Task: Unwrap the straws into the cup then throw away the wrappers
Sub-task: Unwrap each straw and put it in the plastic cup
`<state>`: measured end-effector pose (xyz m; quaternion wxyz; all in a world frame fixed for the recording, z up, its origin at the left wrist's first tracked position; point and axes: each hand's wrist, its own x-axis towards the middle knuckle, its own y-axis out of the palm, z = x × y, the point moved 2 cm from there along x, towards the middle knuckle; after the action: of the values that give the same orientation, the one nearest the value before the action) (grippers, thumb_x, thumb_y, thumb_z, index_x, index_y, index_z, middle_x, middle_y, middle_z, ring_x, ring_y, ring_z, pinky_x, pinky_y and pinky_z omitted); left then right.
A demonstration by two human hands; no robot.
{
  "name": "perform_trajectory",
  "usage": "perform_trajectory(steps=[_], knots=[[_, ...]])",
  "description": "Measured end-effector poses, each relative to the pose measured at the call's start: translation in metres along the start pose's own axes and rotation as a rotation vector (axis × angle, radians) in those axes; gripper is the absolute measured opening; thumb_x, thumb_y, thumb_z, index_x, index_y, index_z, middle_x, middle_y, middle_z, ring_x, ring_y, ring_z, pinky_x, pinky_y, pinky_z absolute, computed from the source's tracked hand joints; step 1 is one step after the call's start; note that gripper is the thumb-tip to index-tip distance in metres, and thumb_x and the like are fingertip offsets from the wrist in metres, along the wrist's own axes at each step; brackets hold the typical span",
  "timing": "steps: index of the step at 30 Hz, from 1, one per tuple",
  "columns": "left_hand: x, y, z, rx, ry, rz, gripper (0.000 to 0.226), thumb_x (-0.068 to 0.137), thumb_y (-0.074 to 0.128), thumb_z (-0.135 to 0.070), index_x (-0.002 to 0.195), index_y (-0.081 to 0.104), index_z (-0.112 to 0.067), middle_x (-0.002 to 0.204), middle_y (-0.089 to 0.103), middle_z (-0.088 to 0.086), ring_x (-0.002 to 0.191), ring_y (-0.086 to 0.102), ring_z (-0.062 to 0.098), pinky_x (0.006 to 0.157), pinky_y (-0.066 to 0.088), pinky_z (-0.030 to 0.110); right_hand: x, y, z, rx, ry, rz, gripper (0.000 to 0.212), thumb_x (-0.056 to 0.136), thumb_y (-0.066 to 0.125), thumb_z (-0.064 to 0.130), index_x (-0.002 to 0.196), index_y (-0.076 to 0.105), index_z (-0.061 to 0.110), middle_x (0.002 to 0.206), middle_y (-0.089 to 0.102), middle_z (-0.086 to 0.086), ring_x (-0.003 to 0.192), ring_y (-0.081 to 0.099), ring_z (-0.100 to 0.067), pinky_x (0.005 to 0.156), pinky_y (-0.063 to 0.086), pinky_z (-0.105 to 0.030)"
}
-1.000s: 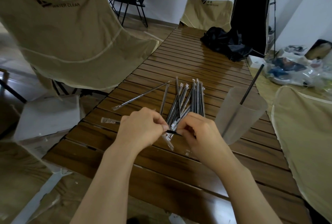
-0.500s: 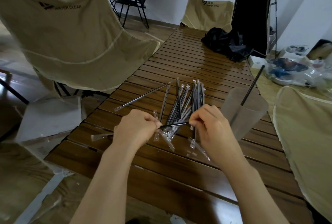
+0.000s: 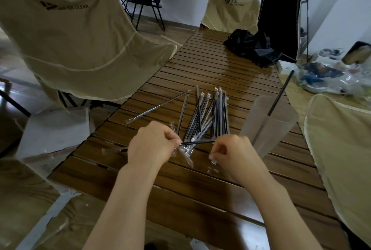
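Pinching a black straw [image 3: 197,142] at its left end, the left hand [image 3: 153,142] is holding it level, pointing right toward the right hand [image 3: 233,152], whose curled fingers are gripping its clear wrapper [image 3: 214,161]; the cup [image 3: 267,122] is standing just beyond the right fingers.

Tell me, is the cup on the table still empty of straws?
No, one black straw already stands tilted inside the translucent cup on the slatted table.

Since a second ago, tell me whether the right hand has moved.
Yes. The right hand has pulled rightward, away from the left hand and toward the cup, baring more black straw.
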<state>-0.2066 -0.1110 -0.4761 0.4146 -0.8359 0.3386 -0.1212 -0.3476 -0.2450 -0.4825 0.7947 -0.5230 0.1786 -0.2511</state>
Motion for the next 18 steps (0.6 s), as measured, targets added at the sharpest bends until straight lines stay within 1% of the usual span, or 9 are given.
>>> perform_trajectory(steps=[3, 5, 7, 9, 12, 13, 14, 16, 18], knots=[[-0.001, 0.001, 0.001, 0.031, 0.005, 0.009, 0.005, 0.090, 0.066, -0.036, 0.093, 0.070, -0.036, 0.090, 0.064, -0.016, 0.076, 0.055, -0.002, 0.066, 0.039, 0.017, -0.002, -0.006, 0.005, 0.010, 0.005, -0.059, 0.025, 0.080, 0.074, 0.032, 0.069, 0.052, 0.031, 0.077, 0.055, 0.012, 0.069, 0.054, 0.000, 0.060, 0.046, -0.013], [-0.002, 0.001, 0.001, 0.047, 0.003, 0.014, 0.004, 0.090, 0.066, -0.036, 0.092, 0.070, -0.036, 0.092, 0.066, -0.015, 0.080, 0.056, -0.001, 0.073, 0.042, 0.020, -0.002, -0.008, 0.006, 0.017, -0.020, -0.077, 0.021, 0.082, 0.072, 0.028, 0.072, 0.054, 0.029, 0.081, 0.055, 0.012, 0.070, 0.052, 0.001, 0.060, 0.044, -0.011], [-0.002, 0.001, 0.001, 0.053, 0.008, 0.023, 0.004, 0.090, 0.066, -0.037, 0.092, 0.070, -0.036, 0.092, 0.066, -0.015, 0.080, 0.057, -0.002, 0.075, 0.044, 0.022, -0.002, -0.008, 0.007, 0.021, -0.079, -0.099, 0.012, 0.086, 0.068, 0.022, 0.079, 0.060, 0.027, 0.088, 0.055, 0.013, 0.074, 0.052, 0.001, 0.061, 0.044, -0.009], [-0.002, 0.001, 0.000, 0.055, 0.014, 0.029, 0.004, 0.090, 0.066, -0.037, 0.091, 0.070, -0.036, 0.090, 0.066, -0.016, 0.078, 0.056, -0.003, 0.075, 0.045, 0.021, -0.003, -0.007, 0.007, 0.036, -0.126, -0.144, 0.009, 0.086, 0.068, 0.020, 0.089, 0.064, 0.028, 0.095, 0.053, 0.014, 0.081, 0.053, -0.001, 0.068, 0.046, -0.011], [-0.002, 0.000, -0.003, 0.060, 0.060, 0.048, 0.004, 0.089, 0.067, -0.037, 0.092, 0.070, -0.037, 0.089, 0.066, -0.016, 0.079, 0.058, -0.002, 0.077, 0.048, 0.022, -0.003, -0.006, 0.009, 0.025, -0.171, -0.170, 0.027, 0.082, 0.071, 0.027, 0.108, 0.064, 0.029, 0.107, 0.050, 0.014, 0.099, 0.048, -0.003, 0.085, 0.046, -0.021], [-0.003, 0.000, -0.005, 0.059, 0.079, 0.056, 0.004, 0.089, 0.067, -0.037, 0.092, 0.070, -0.036, 0.089, 0.065, -0.017, 0.081, 0.058, -0.001, 0.080, 0.049, 0.024, -0.002, -0.006, 0.010, 0.007, -0.195, -0.165, 0.027, 0.082, 0.070, 0.027, 0.109, 0.065, 0.028, 0.106, 0.050, 0.015, 0.100, 0.047, -0.004, 0.087, 0.046, -0.024], [-0.003, 0.000, -0.008, 0.057, 0.096, 0.065, 0.004, 0.090, 0.067, -0.036, 0.092, 0.070, -0.036, 0.089, 0.064, -0.018, 0.084, 0.058, 0.000, 0.083, 0.050, 0.025, -0.002, -0.006, 0.012, -0.006, -0.223, -0.160, 0.021, 0.083, 0.069, 0.026, 0.105, 0.068, 0.027, 0.103, 0.052, 0.015, 0.099, 0.048, -0.004, 0.088, 0.046, -0.026], [-0.004, 0.000, -0.011, 0.066, 0.128, 0.080, 0.005, 0.091, 0.065, -0.037, 0.093, 0.070, -0.036, 0.089, 0.063, -0.018, 0.085, 0.058, 0.000, 0.083, 0.049, 0.025, -0.002, -0.005, 0.013, 0.000, -0.262, -0.161, 0.008, 0.084, 0.069, 0.022, 0.091, 0.071, 0.023, 0.092, 0.054, 0.016, 0.091, 0.051, -0.004, 0.085, 0.048, -0.030], [-0.004, 0.000, -0.013, 0.079, 0.156, 0.086, 0.007, 0.091, 0.064, -0.037, 0.095, 0.070, -0.036, 0.093, 0.066, -0.016, 0.085, 0.058, 0.000, 0.082, 0.047, 0.022, -0.002, -0.005, 0.013, 0.028, -0.281, -0.175, 0.003, 0.083, 0.070, 0.018, 0.084, 0.071, 0.021, 0.085, 0.054, 0.016, 0.085, 0.052, -0.004, 0.081, 0.050, -0.030]])
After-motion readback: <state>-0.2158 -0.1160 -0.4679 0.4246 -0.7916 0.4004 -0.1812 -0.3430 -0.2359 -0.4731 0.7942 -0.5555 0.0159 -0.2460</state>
